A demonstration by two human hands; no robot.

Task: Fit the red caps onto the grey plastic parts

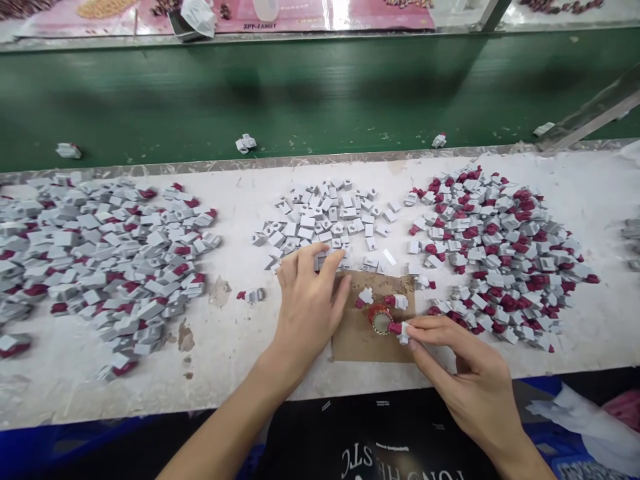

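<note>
Nearest us, on the near side of the brown cardboard, is a black garment with white lettering. Over the cardboard's right part, our right hand pinches a grey-and-maroon piece between thumb and forefinger, nearly closed, its maroon end at the rim of a small round dish; we cannot tell whether they touch. Two similar pieces lie on the cardboard beside the dish. At the cardboard's left edge, our left hand is loosely curled, thumb well apart from forefinger with nothing visible between; we cannot tell whether its fingertips touch the grey blocks heaped just beyond the cardboard. Large heaps of grey-and-maroon parts spread right and left of the cardboard. Farther beyond it, we see a green strip holding scattered pieces, then a pink printed sheet.
</note>
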